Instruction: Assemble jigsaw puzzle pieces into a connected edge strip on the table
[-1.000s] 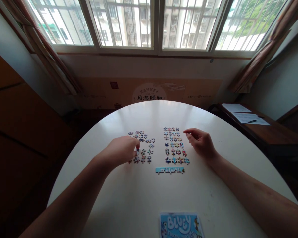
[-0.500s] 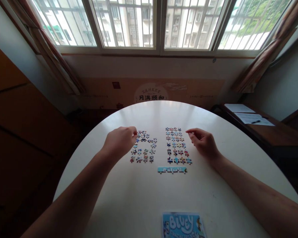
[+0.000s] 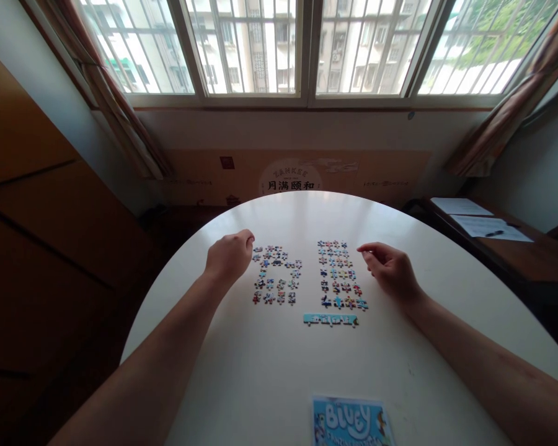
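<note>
My left hand (image 3: 230,255) is curled closed at the left edge of the left group of jigsaw pieces (image 3: 269,297). Its fingertips are mostly turned away, so whether they hold a piece is hidden. On the other side, my right hand (image 3: 389,271) hovers or rests just right of the right group of jigsaw pieces (image 3: 338,272), thumb and fingers drawn together, with no piece showing between them. Loose pieces lie in rough rows in both groups. Below the right group is a joined strip of light-blue puzzle pieces (image 3: 331,319).
A blue Bluey puzzle box or booklet (image 3: 351,421) lies at the near edge of view on the round white table (image 3: 251,371). To the right, papers (image 3: 490,227) and a pen (image 3: 495,233) lie on a brown desk (image 3: 516,254). Barred windows stand beyond.
My left hand has drawn a little left and away from the left group, uncovering pieces there. The right hand keeps its place beside the right group. The view has shifted slightly.
</note>
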Demonstrator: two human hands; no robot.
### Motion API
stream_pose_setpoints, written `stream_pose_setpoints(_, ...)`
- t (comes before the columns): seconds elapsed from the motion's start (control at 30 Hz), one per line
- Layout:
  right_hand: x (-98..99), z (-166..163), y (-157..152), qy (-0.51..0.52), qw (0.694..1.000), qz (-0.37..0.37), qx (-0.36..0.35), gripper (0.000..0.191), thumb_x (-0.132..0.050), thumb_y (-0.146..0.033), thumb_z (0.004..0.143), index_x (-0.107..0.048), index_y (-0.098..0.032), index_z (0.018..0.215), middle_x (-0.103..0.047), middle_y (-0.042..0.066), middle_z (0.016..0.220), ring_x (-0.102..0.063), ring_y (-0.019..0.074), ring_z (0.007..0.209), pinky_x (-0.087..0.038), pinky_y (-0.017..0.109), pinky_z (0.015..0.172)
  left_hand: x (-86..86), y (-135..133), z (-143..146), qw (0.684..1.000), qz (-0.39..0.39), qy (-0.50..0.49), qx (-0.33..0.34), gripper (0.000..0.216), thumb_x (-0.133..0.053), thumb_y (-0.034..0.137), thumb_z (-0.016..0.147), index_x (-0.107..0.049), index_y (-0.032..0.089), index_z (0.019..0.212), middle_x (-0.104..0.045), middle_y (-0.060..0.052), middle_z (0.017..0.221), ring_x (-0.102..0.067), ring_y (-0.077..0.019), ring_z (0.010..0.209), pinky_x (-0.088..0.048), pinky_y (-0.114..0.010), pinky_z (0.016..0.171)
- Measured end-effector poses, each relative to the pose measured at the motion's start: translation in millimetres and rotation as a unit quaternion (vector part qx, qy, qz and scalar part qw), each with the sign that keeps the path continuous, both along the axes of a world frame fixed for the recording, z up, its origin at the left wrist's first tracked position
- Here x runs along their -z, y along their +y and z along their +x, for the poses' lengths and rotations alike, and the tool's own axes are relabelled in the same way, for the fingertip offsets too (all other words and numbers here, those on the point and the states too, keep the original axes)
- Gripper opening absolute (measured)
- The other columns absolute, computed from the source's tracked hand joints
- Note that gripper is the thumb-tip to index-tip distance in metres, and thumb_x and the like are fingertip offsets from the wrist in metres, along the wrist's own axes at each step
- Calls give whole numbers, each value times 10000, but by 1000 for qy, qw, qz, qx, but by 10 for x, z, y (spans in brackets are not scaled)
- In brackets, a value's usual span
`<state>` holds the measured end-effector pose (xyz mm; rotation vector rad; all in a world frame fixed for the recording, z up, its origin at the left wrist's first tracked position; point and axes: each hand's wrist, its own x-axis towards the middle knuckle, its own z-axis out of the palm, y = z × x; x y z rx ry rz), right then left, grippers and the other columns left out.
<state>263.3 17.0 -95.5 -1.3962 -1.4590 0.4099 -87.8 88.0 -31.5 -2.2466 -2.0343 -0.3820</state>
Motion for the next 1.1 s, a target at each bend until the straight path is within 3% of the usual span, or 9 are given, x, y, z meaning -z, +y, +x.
stream_pose_setpoints(0.3, -44, -28, 5, 60, 998, -17, -6, 209, -622, -347, 833, -704, -160, 873, -552, -13, 550, -503, 130, 488, -391, 246, 478, 194, 117, -65, 995, 25, -94, 17, 310, -443, 246, 982, -736, 218, 1079, -768, -76, 1113, -695, -266, 1005, -502, -339, 843)
stream_pose_setpoints(0.43, -59, 5, 65, 163, 983, -78, -1, 121, -573, -313, 766, -590, -194, 776, -534, -22, 526, -447, 116, 430, -313, 222, 394, 304, 201, -77, 991, 48, -117, 44, 291, -466, 282, 972, -739, 208, 1041, -754, -83, 1062, -686, -250, 966, -501, -330, 870)
stream_pose_setpoints(0.53, -90, 17, 100, 225, 969, -103, 11, 109, -515, -323, 737, -519, -214, 745, -523, -22, 533, -424, 114, 423, -246, 211, 358, 367, 265, -96, 987, 54, -147, 29, 308, -459, 324, 972, -740, 200, 998, -750, -95, 1029, -679, -248, 940, -497, -327, 856)
stream_pose_setpoints(0.83, -57, 20, 123, 196, 975, -109, -2, 105, -502, -314, 714, -515, -212, 732, -549, -6, 558, -451, 121, 457, -256, 211, 368, 381, 347, -189, 968, 33, -248, -32, 299, -472, 357, 930, -734, 220, 888, -778, -65, 949, -683, -243, 923, -475, -318, 800)
stream_pose_setpoints(1.1, -76, -5, 115, 177, 978, -113, 19, 109, -509, -318, 684, -522, -209, 686, -553, -5, 552, -450, 118, 443, -252, 207, 356, 346, 369, -161, 970, 2, -227, -83, 238, -548, 376, 898, -745, 244, 884, -784, -65, 944, -691, -245, 879, -485, -323, 746)
